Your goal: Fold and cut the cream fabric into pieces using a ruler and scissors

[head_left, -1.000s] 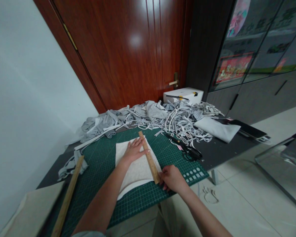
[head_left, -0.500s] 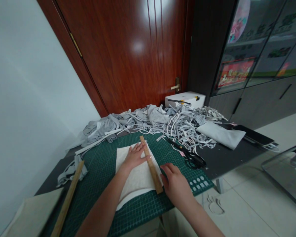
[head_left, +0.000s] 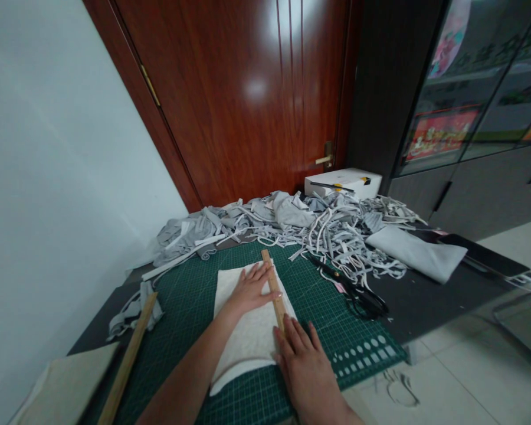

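Note:
A piece of cream-white cloth (head_left: 245, 339) lies flat on the green cutting mat (head_left: 183, 313), its near edge curved. Along its right side runs a wooden ruler (head_left: 279, 308). My left hand (head_left: 251, 290) rests open on the cloth, fingers spread, with the fingertips and thumb touching the ruler. Over the ruler's near end lies my right hand (head_left: 304, 363), its fingers stretched out and pressing down; that end is hidden beneath it.
Black scissors (head_left: 360, 298) lie at the mat's right. Grey fabric scraps (head_left: 292, 212) heap along the back, before a white box (head_left: 358, 183). A folded grey cloth (head_left: 418, 254) sits on the right. Another wooden strip (head_left: 128, 360) and pale cloth (head_left: 66, 381) lie at left.
My right hand has moved from beside the ruler's right edge onto its near end and flattened. My left hand keeps its place on the cloth. The view has shifted slightly.

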A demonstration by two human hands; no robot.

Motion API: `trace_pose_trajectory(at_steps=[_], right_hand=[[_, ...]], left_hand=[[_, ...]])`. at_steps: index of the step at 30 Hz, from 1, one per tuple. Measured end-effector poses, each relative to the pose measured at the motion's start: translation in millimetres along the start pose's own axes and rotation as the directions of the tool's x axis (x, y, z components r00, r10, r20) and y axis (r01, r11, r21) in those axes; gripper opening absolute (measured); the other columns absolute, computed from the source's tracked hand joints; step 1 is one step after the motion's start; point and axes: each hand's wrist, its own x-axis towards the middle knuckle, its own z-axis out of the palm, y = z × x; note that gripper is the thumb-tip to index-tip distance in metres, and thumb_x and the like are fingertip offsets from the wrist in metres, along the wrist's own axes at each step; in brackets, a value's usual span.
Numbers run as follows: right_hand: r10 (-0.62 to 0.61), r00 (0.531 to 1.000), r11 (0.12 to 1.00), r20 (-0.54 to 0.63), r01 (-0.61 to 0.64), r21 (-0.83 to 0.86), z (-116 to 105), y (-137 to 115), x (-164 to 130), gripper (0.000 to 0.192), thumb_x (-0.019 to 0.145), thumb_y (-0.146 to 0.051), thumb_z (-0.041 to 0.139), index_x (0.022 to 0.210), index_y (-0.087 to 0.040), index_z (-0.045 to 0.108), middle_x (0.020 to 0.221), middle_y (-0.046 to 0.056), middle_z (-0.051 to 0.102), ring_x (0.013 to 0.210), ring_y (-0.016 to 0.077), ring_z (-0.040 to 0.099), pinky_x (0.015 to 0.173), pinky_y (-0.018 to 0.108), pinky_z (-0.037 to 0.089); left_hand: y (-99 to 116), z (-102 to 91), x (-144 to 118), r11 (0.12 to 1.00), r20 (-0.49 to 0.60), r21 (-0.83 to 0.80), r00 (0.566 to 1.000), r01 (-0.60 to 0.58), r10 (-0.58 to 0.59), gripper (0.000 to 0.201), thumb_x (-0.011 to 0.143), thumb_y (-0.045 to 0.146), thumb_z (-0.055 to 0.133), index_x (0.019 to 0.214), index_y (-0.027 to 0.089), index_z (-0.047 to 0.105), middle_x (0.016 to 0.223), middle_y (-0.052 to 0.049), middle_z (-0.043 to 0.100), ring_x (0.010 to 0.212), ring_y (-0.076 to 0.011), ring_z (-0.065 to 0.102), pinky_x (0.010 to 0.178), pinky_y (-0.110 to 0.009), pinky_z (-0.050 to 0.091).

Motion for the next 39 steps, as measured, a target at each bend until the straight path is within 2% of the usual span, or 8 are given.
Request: trace_pose_trajectory(at_steps=[4, 8, 15, 23, 28, 32, 35, 39], right_hand=[[0.002, 0.998, 1.0, -0.069, -0.002, 0.008, -16.9, -8.9, 30.0, 0.036, 0.094, -0.025, 0.043, 0.123, -0.016, 0.061, 0.131, 0.014, 0.058, 0.123, 0.0282, 0.05, 0.111, 0.052, 0.025], [-0.071, 0.987, 0.997, -0.144, 0.073, 0.007, -8.4, -13.5, 67.8, 0.055, 0.088, -0.006, 0.037, 0.142, -0.007, 0.037, 0.151, 0.017, 0.032, 0.136, 0.024, 0.034, 0.109, 0.036, 0.032], [-0.005, 0.999, 0.99, -0.034, 0.0, -0.142, 26.2, -10.6, 77.0, 0.061, 0.094, -0.034, 0.037, 0.142, 0.004, 0.033, 0.15, 0.023, 0.027, 0.14, 0.0311, 0.023, 0.112, 0.042, 0.024], [0.002, 1.0, 0.991, -0.011, -0.003, -0.137, 26.3, -9.0, 74.9, 0.064, 0.094, -0.037, 0.033, 0.141, 0.006, 0.032, 0.15, 0.023, 0.026, 0.141, 0.0308, 0.022, 0.112, 0.042, 0.024], [0.01, 1.0, 0.988, 0.003, -0.009, -0.153, 29.2, -7.5, 74.9, 0.065, 0.094, -0.039, 0.032, 0.142, 0.006, 0.031, 0.151, 0.023, 0.024, 0.141, 0.0306, 0.021, 0.112, 0.041, 0.024], [0.008, 1.0, 0.987, 0.004, -0.007, -0.159, 30.2, -6.6, 74.7, 0.066, 0.094, -0.039, 0.031, 0.142, 0.007, 0.03, 0.151, 0.024, 0.024, 0.142, 0.0302, 0.019, 0.113, 0.04, 0.021], [0.004, 1.0, 0.985, 0.023, 0.0, -0.174, 29.5, -6.8, 74.8, 0.066, 0.094, -0.039, 0.03, 0.142, 0.007, 0.029, 0.151, 0.024, 0.024, 0.142, 0.0299, 0.017, 0.113, 0.04, 0.02], [0.008, 0.999, 0.976, 0.051, 0.004, -0.216, 28.5, -7.1, 75.2, 0.066, 0.095, -0.039, 0.029, 0.143, 0.007, 0.027, 0.151, 0.024, 0.024, 0.142, 0.0298, 0.018, 0.113, 0.039, 0.021]], left_hand=[[-0.3, 0.2, -3.8, 1.0, -0.015, 0.004, 1.0, -0.011, 0.011, 0.074, 0.088, 0.062, 0.041, 0.149, 0.03, 0.016, 0.156, -0.003, 0.018, 0.143, -0.0292, 0.01, 0.111, -0.058, 0.01], [0.6, 0.0, -7.2, 1.0, -0.007, 0.011, 1.0, -0.008, 0.008, 0.063, 0.093, 0.042, 0.04, 0.149, 0.033, 0.015, 0.156, 0.001, 0.018, 0.144, -0.0253, 0.009, 0.112, -0.055, 0.013], [0.6, 2.6, -7.9, 0.988, -0.072, -0.006, 0.985, 0.155, -0.155, 0.054, 0.098, 0.036, 0.02, 0.15, 0.023, 0.015, 0.156, -0.002, 0.018, 0.143, -0.0186, 0.014, 0.115, -0.046, 0.013], [-49.8, 6.4, -41.6, 0.837, -0.108, -0.047, 0.83, 0.545, -0.547, 0.06, 0.094, 0.054, 0.022, 0.148, 0.027, 0.025, 0.155, -0.006, 0.022, 0.142, -0.0323, 0.016, 0.108, -0.065, 0.013], [-74.7, -3.3, -52.2, 0.72, -0.146, -0.077, 0.707, 0.69, -0.692, 0.052, 0.096, 0.037, 0.024, 0.147, 0.028, 0.028, 0.154, -0.006, 0.026, 0.14, -0.0372, 0.018, 0.103, -0.071, 0.013], [-73.7, -16.3, -57.3, 0.688, -0.235, -0.097, 0.655, 0.72, -0.718, 0.06, 0.092, 0.024, 0.029, 0.15, 0.018, 0.016, 0.156, -0.01, 0.015, 0.142, -0.0339, 0.011, 0.109, -0.062, 0.015], [-53.5, -19.1, -63.3, 0.718, -0.242, -0.112, 0.682, 0.687, -0.69, 0.06, 0.093, 0.021, 0.024, 0.15, 0.008, 0.012, 0.155, -0.015, 0.017, 0.143, -0.0295, 0.013, 0.112, -0.049, 0.022], [-2.8, -3.2, -81.7, 0.848, -0.164, -0.107, 0.832, 0.519, -0.53, 0.067, 0.093, 0.042, 0.032, 0.148, 0.007, 0.022, 0.154, -0.012, 0.022, 0.142, -0.0254, 0.017, 0.114, -0.038, 0.021]])
